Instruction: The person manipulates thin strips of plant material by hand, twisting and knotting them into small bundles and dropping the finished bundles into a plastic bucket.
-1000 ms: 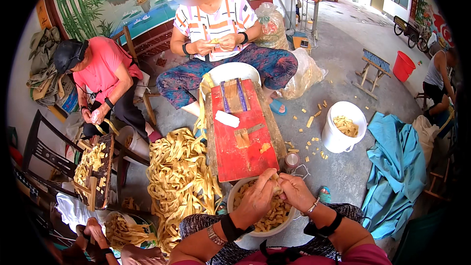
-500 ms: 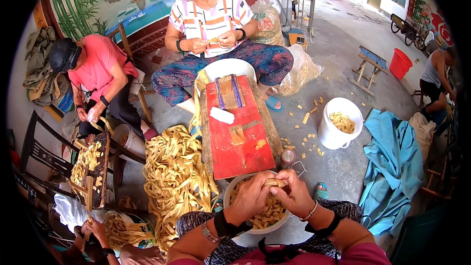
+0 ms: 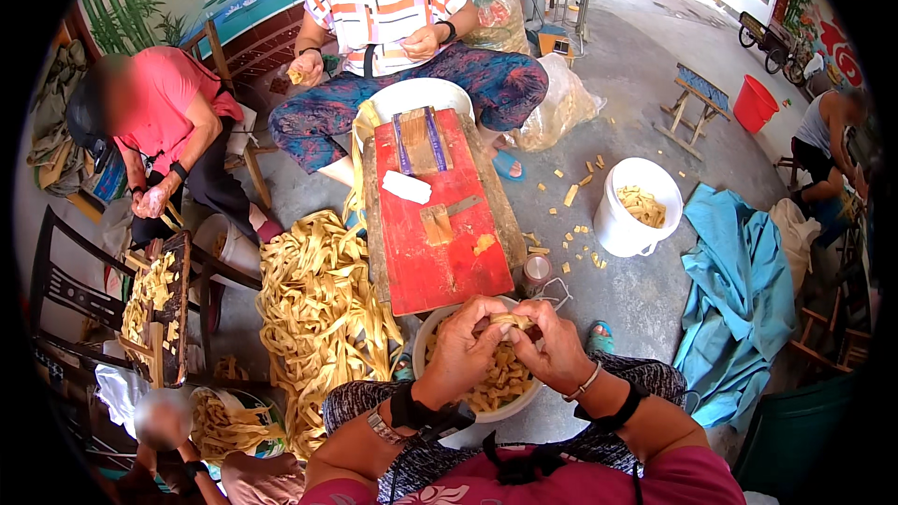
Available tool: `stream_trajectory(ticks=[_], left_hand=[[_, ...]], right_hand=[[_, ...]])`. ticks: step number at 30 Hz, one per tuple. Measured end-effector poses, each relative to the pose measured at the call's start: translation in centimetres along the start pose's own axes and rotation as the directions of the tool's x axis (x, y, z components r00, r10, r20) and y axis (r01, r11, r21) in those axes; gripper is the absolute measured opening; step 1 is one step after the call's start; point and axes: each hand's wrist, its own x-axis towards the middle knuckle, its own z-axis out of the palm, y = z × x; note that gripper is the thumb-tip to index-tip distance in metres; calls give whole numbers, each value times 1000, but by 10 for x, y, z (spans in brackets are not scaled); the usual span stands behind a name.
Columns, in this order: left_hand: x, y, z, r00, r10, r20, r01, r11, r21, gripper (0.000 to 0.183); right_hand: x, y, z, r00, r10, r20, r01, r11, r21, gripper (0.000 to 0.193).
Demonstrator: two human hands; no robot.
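Observation:
My left hand (image 3: 458,346) and my right hand (image 3: 559,351) meet over a white bucket (image 3: 533,404) between my knees. Pinched between their fingertips is a short yellow folded strip (image 3: 511,320), partly hidden by the fingers. Many similar small yellow pieces (image 3: 500,379) lie in the bucket below. Just beyond my hands, a red board (image 3: 412,266) rests on a wooden bench. It carries a wooden block with a flat metal blade (image 3: 436,223), a folded white cloth or paper (image 3: 406,186) and a slatted wooden piece with purple edges (image 3: 424,142).
Long yellow strips (image 3: 323,309) pile up left of the bench. To the right stand a white bucket of pieces (image 3: 647,241), a blue-green tarp (image 3: 734,290), a small stool (image 3: 697,103) and a red bucket (image 3: 755,105). Co-workers sit opposite (image 3: 388,14), at left (image 3: 178,98) and lower left.
My view has shifted slightly, and my fingers have turned the strip between them. The co-worker opposite has moved their hands apart, with a yellow piece in one.

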Motion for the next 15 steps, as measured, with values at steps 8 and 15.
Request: stream_trajectory(ticks=[8,15], left_hand=[[3,15,-9,958,-233,167,287,762,-581,15],[-2,20,-11,947,-242,213,318,592,-741,27]], right_hand=[[0,-5,-3,999,-42,-16,43,993,108,25],[0,-11,-6,999,38,-1,-35,931,363,24]])
